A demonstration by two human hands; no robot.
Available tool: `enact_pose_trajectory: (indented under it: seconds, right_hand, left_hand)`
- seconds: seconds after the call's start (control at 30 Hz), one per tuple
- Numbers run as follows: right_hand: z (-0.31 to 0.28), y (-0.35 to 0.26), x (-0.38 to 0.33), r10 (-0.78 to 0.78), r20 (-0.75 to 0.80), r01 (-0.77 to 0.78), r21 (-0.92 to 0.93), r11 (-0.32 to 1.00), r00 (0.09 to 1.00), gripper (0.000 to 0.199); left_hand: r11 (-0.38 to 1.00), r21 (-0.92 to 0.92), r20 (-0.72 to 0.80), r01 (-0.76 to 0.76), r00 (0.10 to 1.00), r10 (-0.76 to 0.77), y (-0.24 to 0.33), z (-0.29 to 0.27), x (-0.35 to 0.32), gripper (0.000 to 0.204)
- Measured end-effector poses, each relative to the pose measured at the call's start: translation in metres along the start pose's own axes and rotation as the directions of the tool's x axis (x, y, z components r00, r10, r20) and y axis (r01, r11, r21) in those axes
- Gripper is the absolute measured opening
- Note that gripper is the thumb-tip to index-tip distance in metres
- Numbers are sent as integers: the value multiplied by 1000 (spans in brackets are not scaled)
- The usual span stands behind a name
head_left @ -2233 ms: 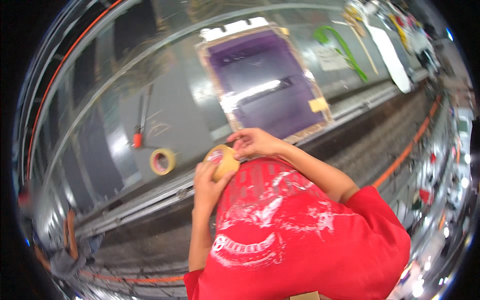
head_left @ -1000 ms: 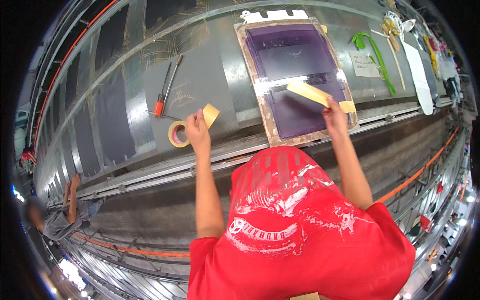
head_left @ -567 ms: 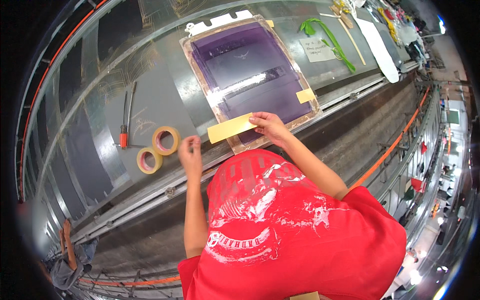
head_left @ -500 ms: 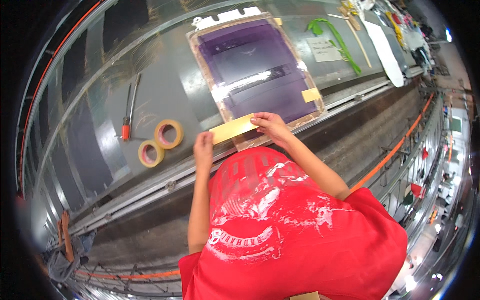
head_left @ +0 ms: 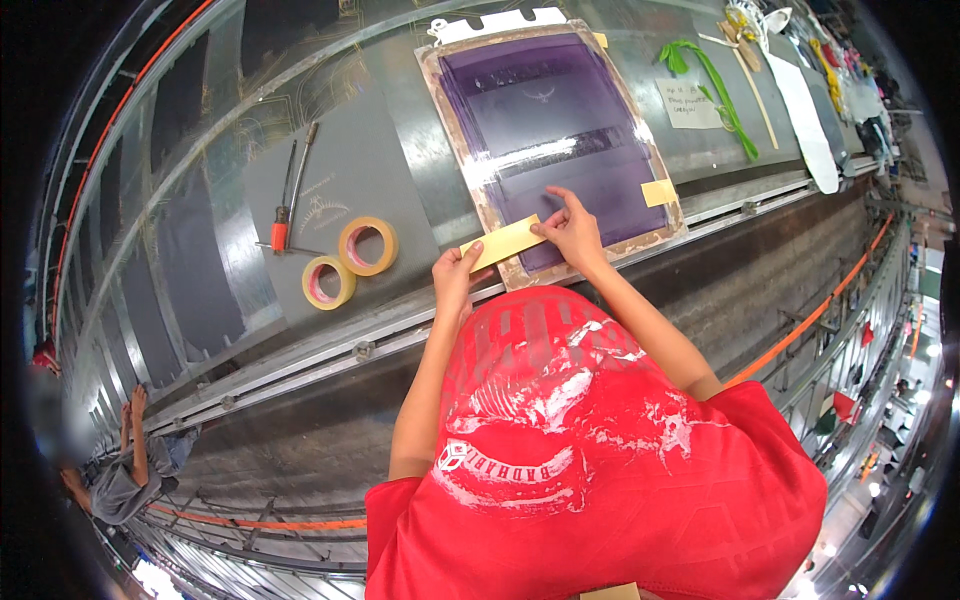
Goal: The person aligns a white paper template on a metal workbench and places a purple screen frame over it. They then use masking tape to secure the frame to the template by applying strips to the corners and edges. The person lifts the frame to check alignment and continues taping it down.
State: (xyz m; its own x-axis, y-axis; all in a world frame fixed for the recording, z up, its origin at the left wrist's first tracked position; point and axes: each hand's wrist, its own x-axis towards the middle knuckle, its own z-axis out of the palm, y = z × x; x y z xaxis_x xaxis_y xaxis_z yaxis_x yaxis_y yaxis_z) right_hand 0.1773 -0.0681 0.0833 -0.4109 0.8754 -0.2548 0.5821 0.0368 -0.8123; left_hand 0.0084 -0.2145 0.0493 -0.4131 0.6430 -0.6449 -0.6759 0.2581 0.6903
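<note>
A strip of yellow tape (head_left: 502, 243) is stretched between my two hands, over the near left corner of a screen printing frame (head_left: 455, 125). My left hand (head_left: 455, 277) pinches its left end, thumb on top. At the right end, my right hand (head_left: 574, 234) grips the strip between thumb and fingers, with the index finger raised over the mesh. The frame has a purple mesh (head_left: 550, 110) with a small pale emblem and a glossy dark band across it. A short piece of yellow tape (head_left: 658, 193) is stuck on its right edge.
Two tape rolls (head_left: 368, 247) and a red-handled screwdriver (head_left: 281, 230) lie to the left. Right of the frame are a handwritten note (head_left: 692, 104), a green strap (head_left: 722, 95) and a thin stick (head_left: 756, 90). A metal rail (head_left: 290, 385) edges the table. Another person (head_left: 130, 470) works at far left.
Both hands have brought the tape strip slightly up over the frame's near left corner. My right index finger has lifted off the strip. The whole view has shifted a little.
</note>
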Motion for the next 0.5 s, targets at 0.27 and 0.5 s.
enact_pose_trajectory:
  seconds: [0.27, 0.5]
  right_hand:
    - [1, -2, 1, 24, -42, -25, -12, 1000, 999, 66]
    - [1, -1, -2, 71, -44, -72, -32, 997, 997, 65]
  left_hand:
    - [1000, -1, 0, 15, 1000, -15, -2, -2, 10, 27]
    - [1000, 14, -7, 21, 1000, -21, -3, 0, 7, 30]
